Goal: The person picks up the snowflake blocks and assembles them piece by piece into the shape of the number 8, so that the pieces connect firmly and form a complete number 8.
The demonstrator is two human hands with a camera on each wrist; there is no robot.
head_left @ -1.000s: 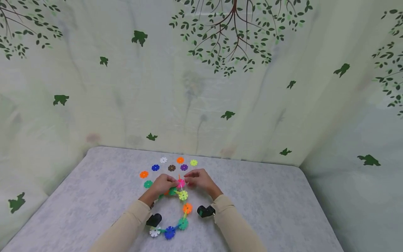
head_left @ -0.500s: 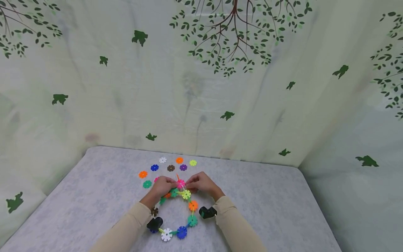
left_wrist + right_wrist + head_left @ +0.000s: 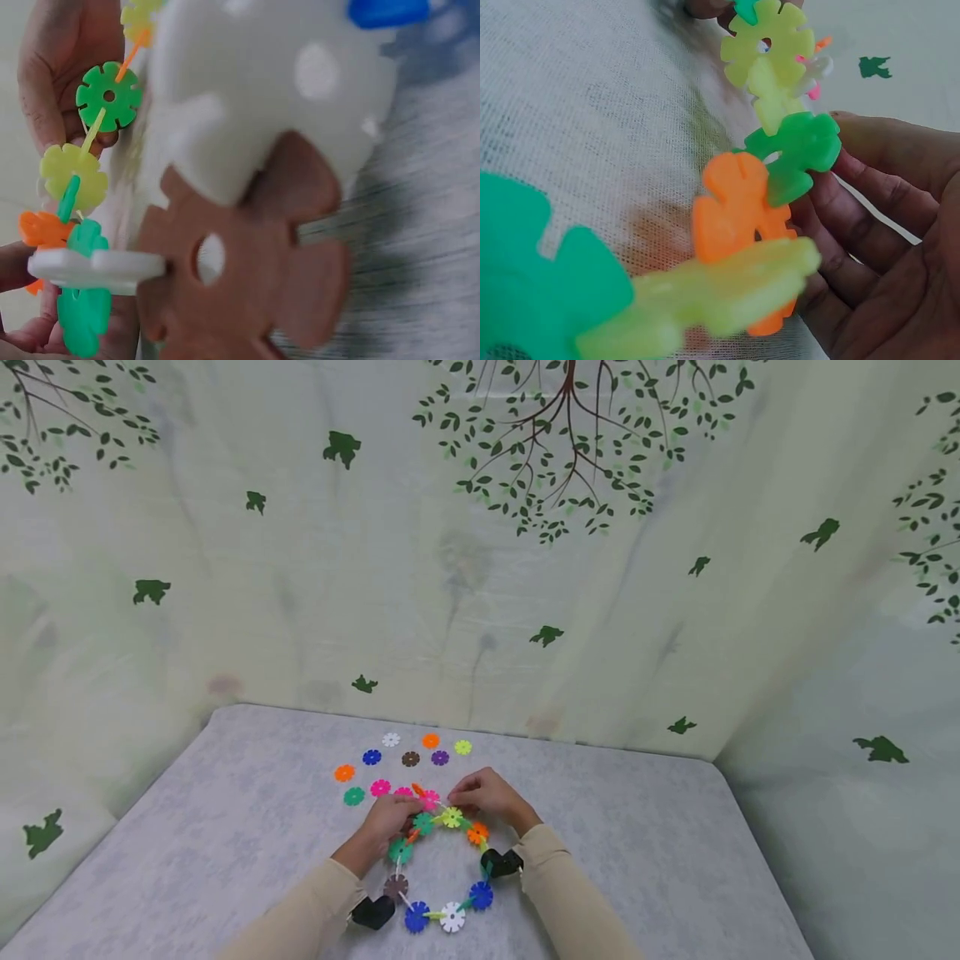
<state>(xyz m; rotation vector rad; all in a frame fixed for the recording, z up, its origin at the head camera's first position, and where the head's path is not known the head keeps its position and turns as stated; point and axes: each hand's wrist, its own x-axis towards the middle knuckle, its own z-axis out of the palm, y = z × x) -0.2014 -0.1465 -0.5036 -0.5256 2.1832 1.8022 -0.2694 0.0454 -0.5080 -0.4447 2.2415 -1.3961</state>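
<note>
A ring of interlocking flower-shaped plastic discs (image 3: 452,917) hangs between the two hands. My left hand (image 3: 388,827) grips it at the upper left, beside a pink disc (image 3: 429,799) that juts from the ring with orange and white ones. In the left wrist view its fingers (image 3: 37,330) lie behind green and orange discs, while a brown disc (image 3: 180,255) fills the foreground. My right hand (image 3: 491,797) holds the upper right side, fingertips close to the white piece. The right wrist view shows its curled fingers at a green disc (image 3: 802,154), partly hidden by it.
Loose flower discs lie beyond the hands, among them an orange disc (image 3: 344,773), a green disc (image 3: 354,796) and a purple disc (image 3: 440,758). A pale cloth covers the table (image 3: 637,860). A leaf-printed curtain (image 3: 375,568) rises behind it.
The ring has swung rightward and spread into a rounder shape, its white bottom disc moving right. The jutting orange disc has tipped left. The left hand has come slightly nearer the body.
</note>
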